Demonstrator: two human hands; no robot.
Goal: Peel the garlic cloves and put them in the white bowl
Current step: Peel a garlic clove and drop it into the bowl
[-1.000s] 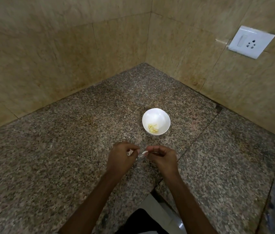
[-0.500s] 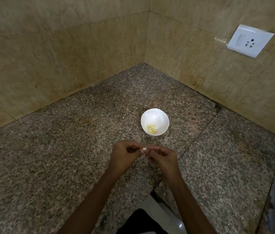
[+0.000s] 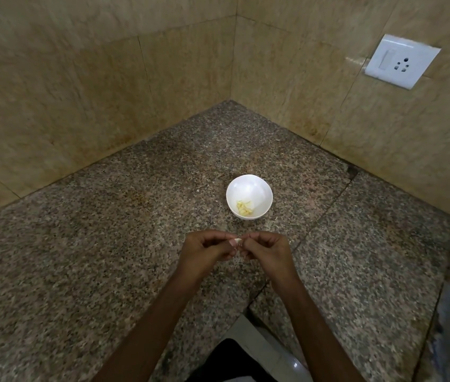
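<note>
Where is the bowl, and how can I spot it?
Start at the speckled granite countertop in the corner of the tan tiled walls. Just beyond the left hand and right hand sits a small round white bowl. It's the only dish, holding pale yellow peeled garlic pieces.

Left hand (image 3: 204, 250) and right hand (image 3: 266, 250) have drawn together, seemingly pinching one garlic clove (image 3: 237, 240).

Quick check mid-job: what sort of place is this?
Most likely a home kitchen corner: a speckled granite counter, beige tiled walls with a switch socket, and a white bowl of peeled garlic. Left hand and right hand pinch a garlic clove.
</note>
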